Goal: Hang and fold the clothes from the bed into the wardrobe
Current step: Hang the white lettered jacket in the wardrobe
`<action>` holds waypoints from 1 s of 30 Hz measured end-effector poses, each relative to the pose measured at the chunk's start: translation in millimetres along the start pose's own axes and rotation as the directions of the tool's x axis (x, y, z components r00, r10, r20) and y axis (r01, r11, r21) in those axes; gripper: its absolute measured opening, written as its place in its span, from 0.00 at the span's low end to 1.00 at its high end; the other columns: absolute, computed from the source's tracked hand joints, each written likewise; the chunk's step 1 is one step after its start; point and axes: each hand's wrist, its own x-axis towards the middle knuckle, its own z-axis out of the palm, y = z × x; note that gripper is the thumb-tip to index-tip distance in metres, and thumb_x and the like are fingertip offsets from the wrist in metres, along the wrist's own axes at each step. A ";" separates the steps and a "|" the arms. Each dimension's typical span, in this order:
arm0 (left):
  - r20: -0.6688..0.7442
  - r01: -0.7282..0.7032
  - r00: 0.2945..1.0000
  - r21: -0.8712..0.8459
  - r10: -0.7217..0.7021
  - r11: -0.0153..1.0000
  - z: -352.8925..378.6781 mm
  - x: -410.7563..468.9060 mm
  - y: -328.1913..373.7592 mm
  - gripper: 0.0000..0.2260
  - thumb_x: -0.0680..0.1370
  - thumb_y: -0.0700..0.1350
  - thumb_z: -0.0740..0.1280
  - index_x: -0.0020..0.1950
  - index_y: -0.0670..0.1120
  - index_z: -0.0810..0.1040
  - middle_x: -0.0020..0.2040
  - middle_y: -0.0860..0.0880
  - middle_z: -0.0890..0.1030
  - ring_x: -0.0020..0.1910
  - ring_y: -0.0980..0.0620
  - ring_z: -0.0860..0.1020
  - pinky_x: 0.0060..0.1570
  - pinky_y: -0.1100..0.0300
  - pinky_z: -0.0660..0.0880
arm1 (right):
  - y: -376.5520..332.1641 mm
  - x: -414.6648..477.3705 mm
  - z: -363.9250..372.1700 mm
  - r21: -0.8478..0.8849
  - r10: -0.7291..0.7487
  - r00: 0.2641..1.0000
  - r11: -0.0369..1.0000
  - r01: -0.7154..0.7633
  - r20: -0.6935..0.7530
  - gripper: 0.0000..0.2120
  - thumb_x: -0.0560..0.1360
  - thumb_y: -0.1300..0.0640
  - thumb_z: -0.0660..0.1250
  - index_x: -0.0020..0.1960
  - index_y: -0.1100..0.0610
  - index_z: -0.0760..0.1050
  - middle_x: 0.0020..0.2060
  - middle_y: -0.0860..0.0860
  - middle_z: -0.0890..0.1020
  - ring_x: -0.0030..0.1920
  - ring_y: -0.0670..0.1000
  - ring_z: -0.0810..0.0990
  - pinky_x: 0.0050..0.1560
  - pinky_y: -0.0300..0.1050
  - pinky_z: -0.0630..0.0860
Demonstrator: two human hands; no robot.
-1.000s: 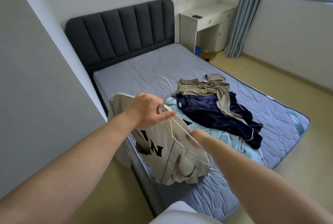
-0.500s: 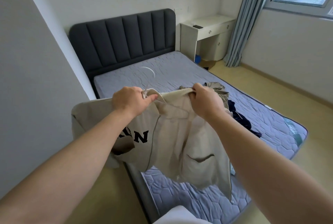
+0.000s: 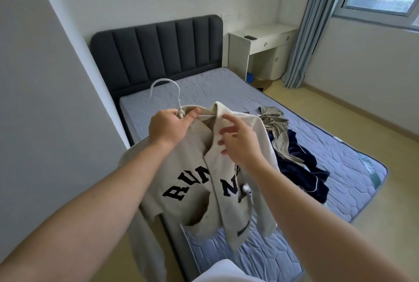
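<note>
Gripping white hanger point(image 3: 165, 91) neck w/ L hand point(image 3: 170, 126), hook up; beige jacket point(image 3: 192, 182) hanging straight down below. R hand point(image 3: 240, 143) just right of collar, fingers loose, holding nothing.

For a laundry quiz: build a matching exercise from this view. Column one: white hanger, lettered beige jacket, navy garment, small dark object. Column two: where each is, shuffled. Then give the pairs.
1 white hanger
2 beige jacket
3 navy garment
4 small dark object

A lies on the mattress
B sits on the white desk
C gripped at its neck by the left hand
D hangs from the hanger

Pairs: 1-C, 2-D, 3-A, 4-B
</note>
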 end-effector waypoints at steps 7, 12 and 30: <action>0.018 -0.067 0.997 -0.122 0.070 0.990 0.2 2.1 8.7 0.33 0.68 0.69 0.72 0.24 0.47 0.60 0.19 0.55 0.66 0.23 0.56 0.67 0.27 0.58 0.63 | 28.8 2.2 -23.4 -0.594 -0.260 0.891 0.804 -0.014 -0.373 0.24 0.77 0.52 0.63 0.71 0.48 0.62 0.71 0.50 0.62 0.73 0.53 0.57 0.73 0.55 0.53; 0.004 -0.132 0.991 -0.122 0.134 0.984 -6.9 9.0 8.7 0.32 0.69 0.68 0.73 0.24 0.48 0.59 0.19 0.54 0.62 0.23 0.55 0.66 0.27 0.57 0.63 | 32.2 14.1 -48.3 -0.610 -0.365 0.903 0.776 0.160 -0.228 0.13 0.83 0.49 0.60 0.63 0.50 0.78 0.57 0.47 0.79 0.62 0.51 0.74 0.64 0.41 0.60; 0.210 -0.171 0.955 -0.184 0.209 0.968 -19.9 3.4 10.2 0.33 0.61 0.73 0.72 0.24 0.48 0.62 0.20 0.58 0.65 0.24 0.58 0.66 0.26 0.67 0.63 | -22.0 25.3 -32.8 -0.295 -0.257 0.965 0.919 0.260 0.051 0.11 0.81 0.48 0.63 0.47 0.51 0.81 0.33 0.45 0.78 0.31 0.40 0.71 0.30 0.30 0.66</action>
